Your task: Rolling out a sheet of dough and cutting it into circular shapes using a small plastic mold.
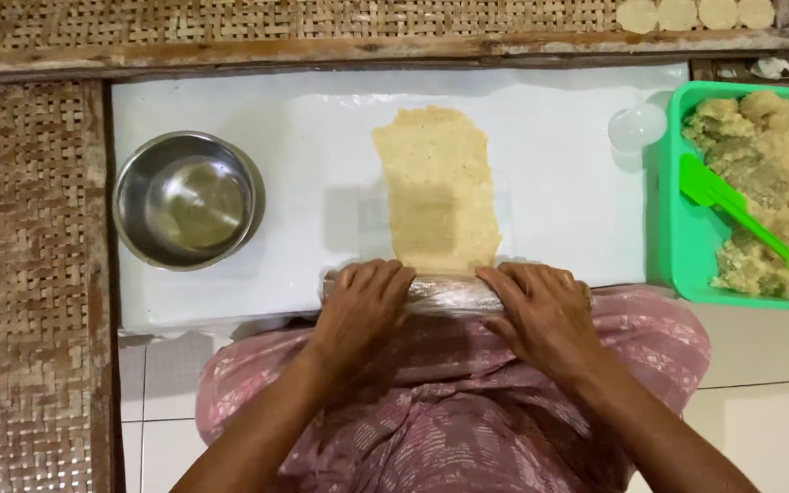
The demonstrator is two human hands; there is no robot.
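A thin, flattened sheet of yellowish dough lies on a white plastic-covered board. At its near end sits a plastic-wrapped roller, lying crosswise at the board's front edge. My left hand presses on the roller's left part, fingers curled over it. My right hand rests on its right part the same way. Both hands are palm down above my lap, which is covered in pink patterned cloth.
A steel bowl stands at the board's left. A green tub at right holds lumpy dough and a green spatula. A small white cup sits beside it. Woven mats lie left and behind; round dough discs rest at top right.
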